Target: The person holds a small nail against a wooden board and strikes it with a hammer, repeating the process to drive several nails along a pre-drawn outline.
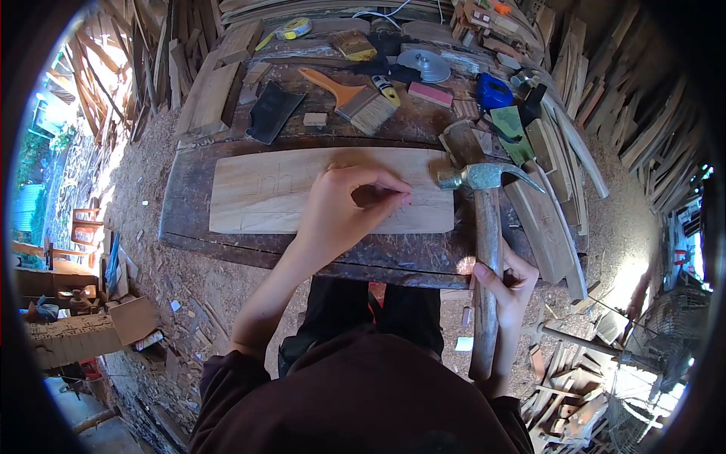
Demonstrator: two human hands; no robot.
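Note:
A pale wooden board lies flat across the near part of the workbench, with faint marks on its left half. Over its middle is my left hand, thumb and forefinger pinched together near the board's right half; whatever is between the fingertips is too small to name. My right hand grips the wooden handle of a claw hammer just off the bench's front edge. The hammer's metal head is by the board's right end, its claw pointing right.
Behind the board on the workbench lie a paintbrush, a black sheet, a pink block, a disc and a blue tape measure. Wood offcuts line the right side. A fan stands lower right.

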